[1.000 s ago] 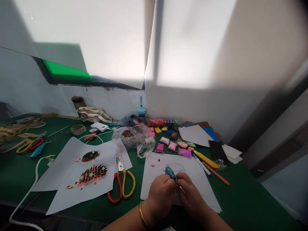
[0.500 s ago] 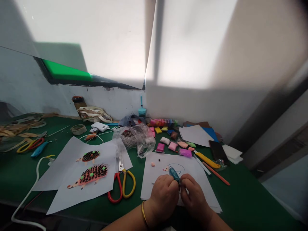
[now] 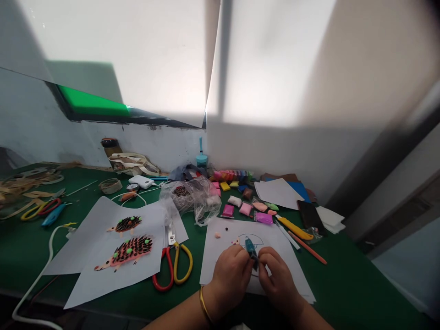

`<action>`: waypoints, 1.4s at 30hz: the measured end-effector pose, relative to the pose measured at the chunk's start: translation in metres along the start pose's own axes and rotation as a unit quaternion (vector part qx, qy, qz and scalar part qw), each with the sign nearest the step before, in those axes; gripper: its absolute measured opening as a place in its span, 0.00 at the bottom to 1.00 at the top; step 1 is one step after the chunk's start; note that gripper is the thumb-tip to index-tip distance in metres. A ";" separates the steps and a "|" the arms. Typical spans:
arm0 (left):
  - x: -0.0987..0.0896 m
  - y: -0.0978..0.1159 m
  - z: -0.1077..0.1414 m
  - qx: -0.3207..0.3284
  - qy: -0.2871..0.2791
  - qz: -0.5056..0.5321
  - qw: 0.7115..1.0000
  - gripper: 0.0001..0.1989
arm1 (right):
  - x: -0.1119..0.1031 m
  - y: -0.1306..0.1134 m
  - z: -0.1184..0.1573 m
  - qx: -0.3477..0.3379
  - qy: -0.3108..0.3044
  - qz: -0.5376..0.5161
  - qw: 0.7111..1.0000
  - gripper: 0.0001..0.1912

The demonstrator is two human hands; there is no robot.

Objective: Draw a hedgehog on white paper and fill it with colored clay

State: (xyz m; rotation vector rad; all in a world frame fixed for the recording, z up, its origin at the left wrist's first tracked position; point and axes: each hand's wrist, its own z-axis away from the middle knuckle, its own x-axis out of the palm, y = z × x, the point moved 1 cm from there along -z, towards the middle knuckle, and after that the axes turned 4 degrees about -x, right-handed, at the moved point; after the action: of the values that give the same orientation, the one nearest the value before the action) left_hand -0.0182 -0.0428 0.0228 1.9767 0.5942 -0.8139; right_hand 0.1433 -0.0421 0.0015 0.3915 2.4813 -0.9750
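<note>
Above a white sheet [image 3: 212, 263], my left hand [image 3: 229, 271] and my right hand [image 3: 279, 277] are both closed, pinching a small teal plastic packet [image 3: 250, 246] from either side. My fingers partly hide the packet, and its contents are hard to make out. Beyond my knuckles, the sheet bears a blue hedgehog outline [image 3: 257, 235] whose pink head [image 3: 235, 241] looks like modelling clay. To the upper left of it, a pink clay lump [image 3: 217, 234] and a tiny black ball [image 3: 226, 228] rest on the paper.
Scissors [image 3: 172, 261] lie left of the sheet, beside paper with two finished hedgehogs [image 3: 130, 251]. Several clay packets [image 3: 245, 209] sit behind the sheet, near a crumpled plastic bag [image 3: 206, 199]. A yellow cutter [image 3: 295, 228], an orange stick [image 3: 307, 247] and a phone [image 3: 311, 217] lie right.
The packet has turned more upright between my hands, and more of its lower end shows. My left fingers have shifted slightly down and left along it. The view has moved a little.
</note>
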 end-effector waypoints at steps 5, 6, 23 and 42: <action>-0.004 0.001 -0.007 -0.015 -0.016 0.029 0.999 0.09 | -0.003 0.006 -0.001 0.035 0.017 0.002 0.999 0.09; -0.006 0.001 -0.008 -0.022 -0.021 0.047 0.998 0.09 | -0.004 0.007 0.000 0.037 0.015 -0.002 0.999 0.08; -0.013 -0.012 -0.026 -0.110 -0.112 0.260 0.953 0.09 | -0.007 0.018 -0.012 0.152 -0.047 -0.112 0.981 0.13; -0.014 -0.009 0.002 -0.121 -0.096 0.261 0.953 0.18 | -0.001 -0.004 0.003 0.144 -0.122 -0.129 0.974 0.18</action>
State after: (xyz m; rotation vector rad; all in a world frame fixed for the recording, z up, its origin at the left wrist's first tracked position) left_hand -0.0341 -0.0417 0.0270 1.6893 0.0409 -0.5597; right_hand 0.1436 -0.0473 0.0021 0.0295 2.2082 -1.4052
